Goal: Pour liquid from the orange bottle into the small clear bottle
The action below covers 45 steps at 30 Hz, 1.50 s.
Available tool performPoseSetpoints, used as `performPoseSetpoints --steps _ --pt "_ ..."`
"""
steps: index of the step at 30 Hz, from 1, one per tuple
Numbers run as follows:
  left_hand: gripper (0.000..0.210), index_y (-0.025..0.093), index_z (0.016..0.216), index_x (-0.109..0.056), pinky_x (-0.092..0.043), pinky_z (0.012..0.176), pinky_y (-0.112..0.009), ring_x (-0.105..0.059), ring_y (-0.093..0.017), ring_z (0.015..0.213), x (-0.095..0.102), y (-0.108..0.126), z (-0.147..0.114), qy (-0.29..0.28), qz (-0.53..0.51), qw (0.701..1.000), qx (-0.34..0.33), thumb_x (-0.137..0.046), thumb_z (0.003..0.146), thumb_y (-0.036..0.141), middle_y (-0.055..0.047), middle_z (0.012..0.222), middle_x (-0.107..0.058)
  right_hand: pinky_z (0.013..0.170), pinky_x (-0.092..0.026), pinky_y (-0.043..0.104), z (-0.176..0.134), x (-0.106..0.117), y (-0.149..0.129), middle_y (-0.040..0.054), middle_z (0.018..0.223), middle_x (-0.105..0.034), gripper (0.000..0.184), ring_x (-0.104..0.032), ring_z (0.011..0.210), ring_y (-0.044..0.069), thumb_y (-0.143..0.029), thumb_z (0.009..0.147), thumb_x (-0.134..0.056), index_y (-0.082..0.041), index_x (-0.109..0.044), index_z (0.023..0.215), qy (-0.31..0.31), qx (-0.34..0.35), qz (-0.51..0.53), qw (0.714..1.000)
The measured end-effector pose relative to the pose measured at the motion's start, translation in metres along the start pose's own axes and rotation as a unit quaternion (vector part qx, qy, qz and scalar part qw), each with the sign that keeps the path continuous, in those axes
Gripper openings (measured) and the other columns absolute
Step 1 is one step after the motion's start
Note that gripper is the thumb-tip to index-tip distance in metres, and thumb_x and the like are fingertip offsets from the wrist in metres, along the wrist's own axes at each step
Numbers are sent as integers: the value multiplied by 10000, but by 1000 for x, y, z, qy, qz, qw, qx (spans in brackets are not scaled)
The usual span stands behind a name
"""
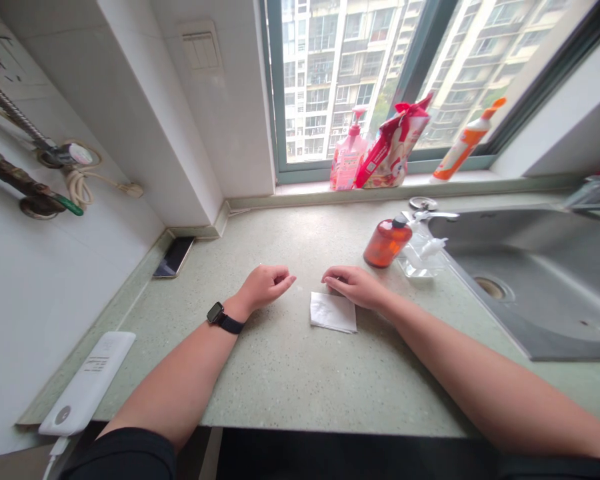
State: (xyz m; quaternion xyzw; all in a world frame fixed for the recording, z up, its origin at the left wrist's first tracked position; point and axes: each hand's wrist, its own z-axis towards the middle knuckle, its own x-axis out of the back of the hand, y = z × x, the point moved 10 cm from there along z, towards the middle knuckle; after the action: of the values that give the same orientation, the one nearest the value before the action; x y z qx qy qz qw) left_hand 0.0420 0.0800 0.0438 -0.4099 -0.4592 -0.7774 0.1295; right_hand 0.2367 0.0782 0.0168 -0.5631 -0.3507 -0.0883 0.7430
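Note:
My left hand (266, 288) rests on the speckled green countertop (270, 373), its fingers curled into a loose fist and nothing showing in it. A dark watch (222, 316) is on that wrist. Opposite it, my right hand (356, 285) lies with fingers folded inward, just behind a folded white tissue (333, 312). No object shows in this hand either. Behind my right hand stands a reddish-amber bottle (386, 244) with a dark cap. Right beside the bottle is a clear pump bottle (421, 257).
A metal sink (555, 267) lies to the right. Along the windowsill stand a pink pump bottle (349, 160), a red bag (393, 150) and an orange-and-white bottle (465, 148). At left are a phone (174, 257) and a white power bank (90, 380) with a cable.

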Motion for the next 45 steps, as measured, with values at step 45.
performPoseSetpoints --steps 45 --pt "642 227 1430 -542 -560 1079 -475 -677 -301 1242 72 106 39 158 96 977 -110 -815 921 510 -136 1408 -667 656 -347 330 18 107 -100 70 902 -770 291 -656 819 240 -516 985 -641 -230 -691 968 198 -74 -293 932"
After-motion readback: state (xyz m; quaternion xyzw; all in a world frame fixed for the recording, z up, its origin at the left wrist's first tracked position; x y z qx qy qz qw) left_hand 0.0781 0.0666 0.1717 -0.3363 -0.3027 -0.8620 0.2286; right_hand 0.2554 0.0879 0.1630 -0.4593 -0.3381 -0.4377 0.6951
